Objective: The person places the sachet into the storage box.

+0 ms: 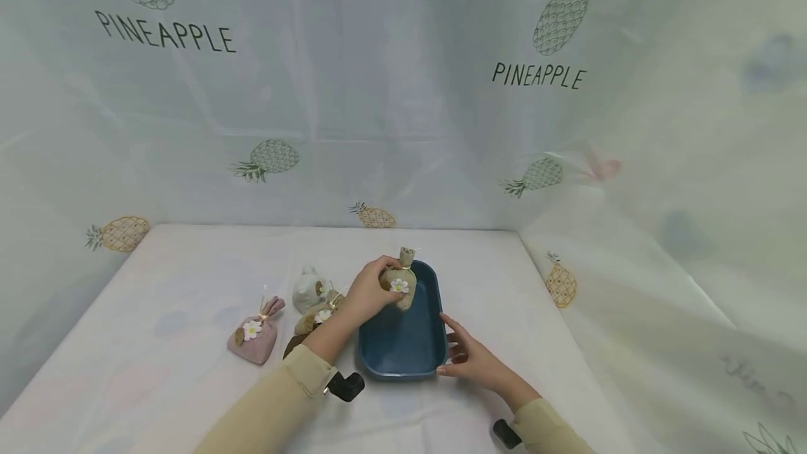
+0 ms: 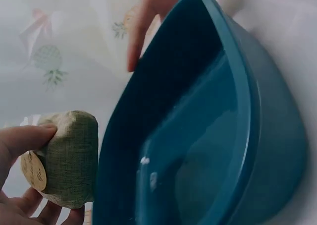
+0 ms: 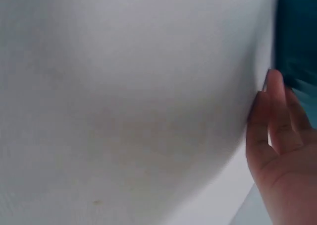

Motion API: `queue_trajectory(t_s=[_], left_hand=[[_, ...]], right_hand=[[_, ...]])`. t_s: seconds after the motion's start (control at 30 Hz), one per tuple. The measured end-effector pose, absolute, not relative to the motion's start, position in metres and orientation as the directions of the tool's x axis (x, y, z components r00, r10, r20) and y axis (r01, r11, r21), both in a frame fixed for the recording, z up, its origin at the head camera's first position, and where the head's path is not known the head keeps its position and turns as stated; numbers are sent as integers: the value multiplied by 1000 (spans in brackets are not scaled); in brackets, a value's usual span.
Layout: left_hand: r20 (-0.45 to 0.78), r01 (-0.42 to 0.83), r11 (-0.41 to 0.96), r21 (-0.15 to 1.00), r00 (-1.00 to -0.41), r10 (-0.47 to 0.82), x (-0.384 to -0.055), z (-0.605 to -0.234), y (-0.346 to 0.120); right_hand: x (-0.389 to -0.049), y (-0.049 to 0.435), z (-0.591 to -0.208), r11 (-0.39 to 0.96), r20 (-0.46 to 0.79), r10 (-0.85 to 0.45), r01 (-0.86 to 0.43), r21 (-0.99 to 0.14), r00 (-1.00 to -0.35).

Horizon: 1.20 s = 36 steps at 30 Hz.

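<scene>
My left hand [image 1: 367, 294] holds a small green cloth sachet [image 1: 405, 293] between thumb and fingers, above the blue rectangular tray [image 1: 402, 373]. The sachet has a tied neck and a white flower; in the left wrist view its round tag [image 2: 33, 170] also shows. That view has the sachet beside the tray's rim [image 2: 247, 111]. My right hand [image 1: 476, 361] touches the tray's right side, with fingers along the wall and the thumb near the front corner. In the right wrist view its fingers [image 3: 278, 113] lie fairly straight against the blue wall.
Left of the tray lie a pink sachet [image 1: 255, 340], a white sachet [image 1: 305, 291] and a tan sachet [image 1: 309, 321]. A dark brown item [image 1: 293, 346] is partly hidden by my left forearm. Pineapple-print sheets [image 1: 378, 90] hang behind the white-covered table [image 1: 195, 286] and at its right.
</scene>
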State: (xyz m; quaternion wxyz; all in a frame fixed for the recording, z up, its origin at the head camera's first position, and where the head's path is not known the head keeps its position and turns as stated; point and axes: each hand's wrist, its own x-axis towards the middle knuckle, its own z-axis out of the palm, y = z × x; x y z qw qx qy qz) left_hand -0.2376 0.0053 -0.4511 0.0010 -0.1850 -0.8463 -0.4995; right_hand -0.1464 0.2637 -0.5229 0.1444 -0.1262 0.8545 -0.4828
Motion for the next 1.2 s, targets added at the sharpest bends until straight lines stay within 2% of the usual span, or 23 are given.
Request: queue_trajectory(t_s=[0.17, 0.4, 0.6, 0.73, 0.93, 1.2], left_hand=[[162, 272, 453, 849, -950, 268, -244, -460, 18], [156, 231, 500, 835, -970, 186, -257, -466, 35], [152, 193, 470, 861, -981, 123, -267, -473, 49], [106, 122, 425, 897, -992, 62, -271, -483, 56], [46, 45, 343, 938, -999, 7, -276, -496, 62], [137, 120, 263, 957, -989, -48, -278, -512, 66]], right_hand=[[-145, 262, -522, 486, -140, -367, -62, -872, -920], [-142, 259, -515, 427, -207, -327, 51, -903, -922], [-140, 257, -514, 372, -211, -313, 84, -924, -926], [-138, 257, -515, 316, -226, -319, 121, -941, -921], [-138, 256, -514, 303, -248, -291, 157, -940, -924], [-137, 252, -515, 243, -272, -279, 206, -948, -921]])
